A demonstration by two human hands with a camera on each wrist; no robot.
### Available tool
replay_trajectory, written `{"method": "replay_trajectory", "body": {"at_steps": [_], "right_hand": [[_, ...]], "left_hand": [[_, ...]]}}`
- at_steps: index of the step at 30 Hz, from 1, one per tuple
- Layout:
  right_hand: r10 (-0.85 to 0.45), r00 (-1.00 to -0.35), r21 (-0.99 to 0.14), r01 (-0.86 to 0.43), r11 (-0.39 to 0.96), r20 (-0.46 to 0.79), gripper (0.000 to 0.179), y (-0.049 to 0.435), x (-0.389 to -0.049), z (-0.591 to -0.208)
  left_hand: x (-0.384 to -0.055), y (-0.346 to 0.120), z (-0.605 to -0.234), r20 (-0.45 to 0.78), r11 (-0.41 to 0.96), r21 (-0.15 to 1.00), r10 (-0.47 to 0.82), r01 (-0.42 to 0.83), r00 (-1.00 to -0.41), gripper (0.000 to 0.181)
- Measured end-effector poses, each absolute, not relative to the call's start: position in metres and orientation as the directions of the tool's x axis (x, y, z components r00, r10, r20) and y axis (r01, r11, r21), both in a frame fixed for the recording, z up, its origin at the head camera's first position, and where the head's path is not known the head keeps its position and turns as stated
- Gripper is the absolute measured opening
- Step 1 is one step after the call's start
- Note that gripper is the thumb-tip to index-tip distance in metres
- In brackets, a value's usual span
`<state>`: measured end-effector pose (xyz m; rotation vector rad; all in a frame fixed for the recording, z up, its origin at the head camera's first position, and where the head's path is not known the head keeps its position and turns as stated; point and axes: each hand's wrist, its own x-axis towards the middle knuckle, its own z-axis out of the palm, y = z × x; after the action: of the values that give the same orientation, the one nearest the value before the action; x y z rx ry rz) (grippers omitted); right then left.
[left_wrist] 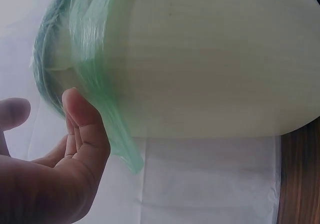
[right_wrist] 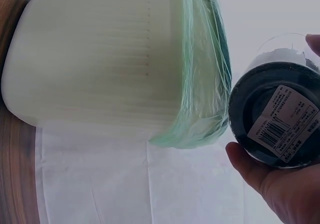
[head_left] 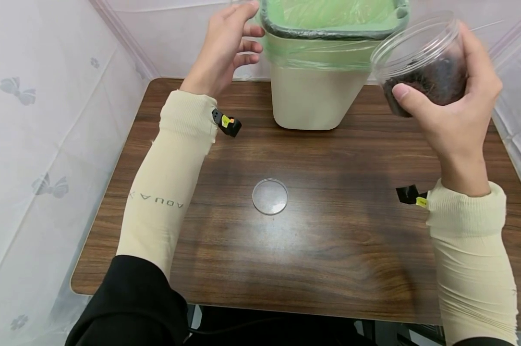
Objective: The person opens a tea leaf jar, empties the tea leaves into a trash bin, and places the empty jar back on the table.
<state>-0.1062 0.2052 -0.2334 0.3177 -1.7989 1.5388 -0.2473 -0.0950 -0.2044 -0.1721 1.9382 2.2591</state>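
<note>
My right hand (head_left: 463, 110) grips a clear plastic jar (head_left: 429, 62) that is partly filled with dark, loose stuff. The jar is tilted, its open mouth leaning left toward a cream trash bin (head_left: 316, 96). A white barcode label (right_wrist: 285, 126) shows on the jar's base in the right wrist view. A green trash bag (head_left: 321, 57) lines the bin and is folded over its rim. Beside the bin's left rim is my left hand (head_left: 225, 45), fingers loosely bent and holding nothing; whether the fingertips touch the bag, I cannot tell.
A clear round lid (head_left: 270, 196) lies flat in the middle of the brown wooden table (head_left: 329, 240). The bin stands at the table's back edge. White patterned sheeting (head_left: 48, 120) hangs behind and along the sides.
</note>
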Motion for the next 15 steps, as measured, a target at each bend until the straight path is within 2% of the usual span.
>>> {"method": "replay_trajectory", "body": {"at_steps": [7,15], "right_hand": [[0.272,-0.692,-0.744,-0.620,0.251,0.668,0.063,0.206,-0.110,-0.232],[0.307,-0.685,-0.744,-0.650,0.154,0.661,0.069,0.207,-0.120,-0.234]], "left_hand": [[-0.252,-0.094,-0.205,-0.192,-0.130,0.972,0.048,-0.196,-0.980,0.018],[-0.254,-0.085,-0.202,-0.156,-0.089,0.983,0.054,-0.161,-0.986,0.017]]}}
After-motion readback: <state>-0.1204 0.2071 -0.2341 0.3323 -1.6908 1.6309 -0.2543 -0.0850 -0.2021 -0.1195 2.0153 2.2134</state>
